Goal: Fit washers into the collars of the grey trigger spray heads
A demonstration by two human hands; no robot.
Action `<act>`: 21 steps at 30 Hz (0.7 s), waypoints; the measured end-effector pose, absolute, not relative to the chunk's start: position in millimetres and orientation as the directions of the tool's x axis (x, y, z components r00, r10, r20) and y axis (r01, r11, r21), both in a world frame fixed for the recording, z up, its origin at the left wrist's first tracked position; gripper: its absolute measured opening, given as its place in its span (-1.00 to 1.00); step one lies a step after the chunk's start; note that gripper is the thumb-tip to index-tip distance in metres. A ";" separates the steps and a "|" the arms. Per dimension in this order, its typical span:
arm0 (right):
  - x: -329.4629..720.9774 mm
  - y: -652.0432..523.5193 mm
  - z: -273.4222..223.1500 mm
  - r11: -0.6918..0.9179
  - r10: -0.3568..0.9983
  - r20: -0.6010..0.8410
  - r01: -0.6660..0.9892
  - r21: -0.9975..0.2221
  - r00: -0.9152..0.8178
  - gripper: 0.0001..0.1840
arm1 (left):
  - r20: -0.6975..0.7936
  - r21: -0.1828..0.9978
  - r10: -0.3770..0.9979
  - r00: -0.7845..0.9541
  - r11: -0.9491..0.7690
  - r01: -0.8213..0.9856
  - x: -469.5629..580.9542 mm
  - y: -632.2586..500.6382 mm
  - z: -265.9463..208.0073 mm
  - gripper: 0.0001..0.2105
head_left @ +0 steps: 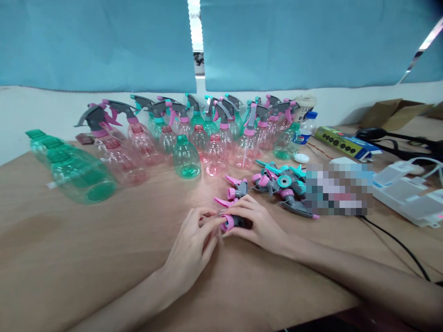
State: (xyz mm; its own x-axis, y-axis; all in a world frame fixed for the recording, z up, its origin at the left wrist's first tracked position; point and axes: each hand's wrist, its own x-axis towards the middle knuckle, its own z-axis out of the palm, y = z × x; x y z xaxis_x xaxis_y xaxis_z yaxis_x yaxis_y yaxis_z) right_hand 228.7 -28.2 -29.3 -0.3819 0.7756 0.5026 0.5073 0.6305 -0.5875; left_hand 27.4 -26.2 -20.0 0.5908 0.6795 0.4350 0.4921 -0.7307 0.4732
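My right hand [265, 226] is closed around a grey-and-pink trigger spray head [227, 223], its pink collar facing left. At that collar, the fingers of my left hand [190, 240] are bent together in a pinch; the index fingertip touches the ring. What they hold, if anything, is hidden and blurred. Just beyond my fingers lies another pink-and-grey spray head [237, 189]. To the right is a pile of spray heads [282, 182] in pink, turquoise and grey. Open-necked bottles, a green one [187, 159] and a pink one [217, 157], stand farther back.
Several bottles with spray heads [224, 131] line the wall. Transparent green bottles [81, 173] are at the left. On the right are a capped plastic bottle [309, 127], a green-blue box [346, 142], a clear plastic holder [408, 189] and a black cable [398, 244].
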 end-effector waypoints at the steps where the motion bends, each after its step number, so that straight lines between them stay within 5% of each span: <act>1: 228.4 -28.7 -30.2 0.633 0.773 0.510 0.510 -0.582 -0.378 -0.65 | 0.426 0.481 0.685 0.591 -0.725 0.493 27.8 -26.0 -20.1 -0.72; 12: 226.2 -35.2 -32.6 0.674 0.739 0.546 0.442 -0.592 -0.394 -0.72 | 0.312 0.676 0.732 0.606 -0.620 0.400 30.1 -23.8 -10.7 -0.82; 21: 227.4 -37.1 -32.6 0.683 0.730 0.566 0.461 -0.567 -0.384 -0.69 | 0.294 0.677 0.726 0.622 -0.618 0.401 31.4 -23.0 -7.6 -0.80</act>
State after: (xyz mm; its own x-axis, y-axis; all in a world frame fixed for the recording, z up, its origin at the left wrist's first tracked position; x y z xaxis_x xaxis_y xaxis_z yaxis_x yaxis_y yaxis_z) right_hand 227.4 -37.1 -32.6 -0.3835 0.7296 0.5662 0.4606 0.6825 -0.5675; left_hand 31.4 -23.0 -7.6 0.6220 0.7257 0.2940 0.4008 -0.6176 0.6766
